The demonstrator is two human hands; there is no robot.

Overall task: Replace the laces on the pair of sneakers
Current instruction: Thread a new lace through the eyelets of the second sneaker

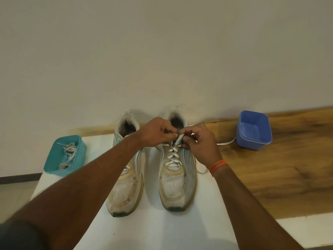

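White sheet [156, 230]: hands pinching lace [173, 154].

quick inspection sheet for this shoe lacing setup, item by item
surface: white sheet over a wooden tabletop.
job's things: right sneaker crossed with a white lace, its loose end trailing right; left sneaker partly hidden by the forearm; old laces in the teal tub.
clutter: blue tub, nothing seen inside.
grippers: left hand and right hand both pinch the lace at the right sneaker's top eyelets.
cables: nothing seen.
surroundings: plain wall behind.
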